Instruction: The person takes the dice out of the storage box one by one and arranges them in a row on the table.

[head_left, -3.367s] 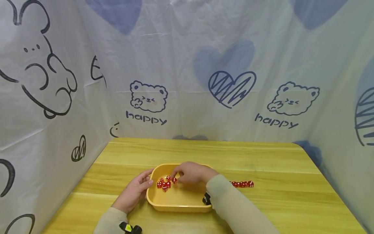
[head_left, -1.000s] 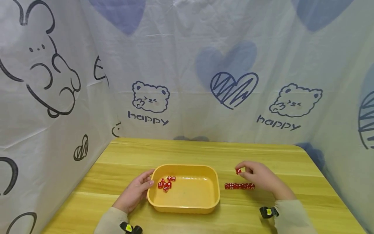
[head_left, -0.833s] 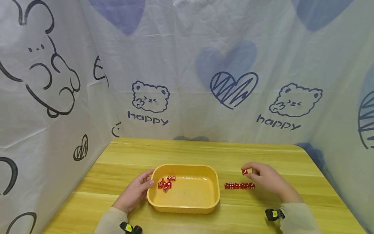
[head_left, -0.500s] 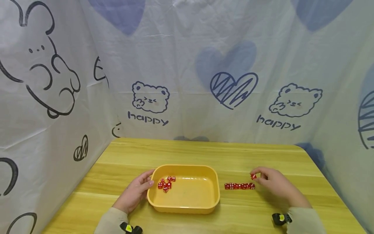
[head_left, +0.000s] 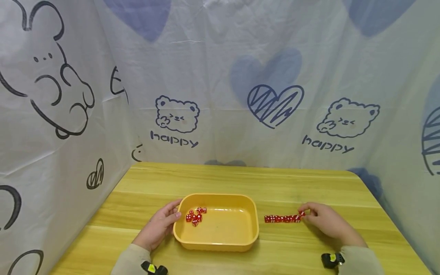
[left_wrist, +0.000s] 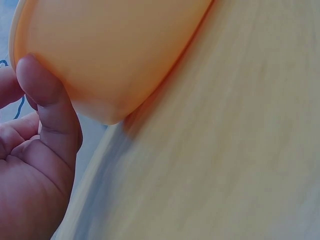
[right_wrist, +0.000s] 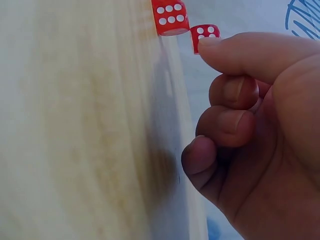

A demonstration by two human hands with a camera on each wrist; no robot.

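Note:
My right hand (head_left: 324,220) pinches a red die (head_left: 302,214) with white pips between thumb and fingertips, at the right end of a straight row of red dice (head_left: 282,219) on the table. In the right wrist view, the pinched die (right_wrist: 205,31) sits right by the row's end die (right_wrist: 171,18), which shows six pips; the other fingers are curled in. My left hand (head_left: 159,225) grips the left end of a yellow plastic tray (head_left: 216,244), thumb on the rim. Several loose red dice (head_left: 194,217) lie inside the tray at its left.
The wood-grain table (head_left: 220,179) runs back to a white cloth (head_left: 220,76) printed with hearts and bears. The cloth also hangs along the left and right sides. Between the tray and the row is a narrow strip of table.
My right hand took a die from the tray, carried it right past the row, then lowered it to the row's right end. The left hand has kept its grip on the tray.

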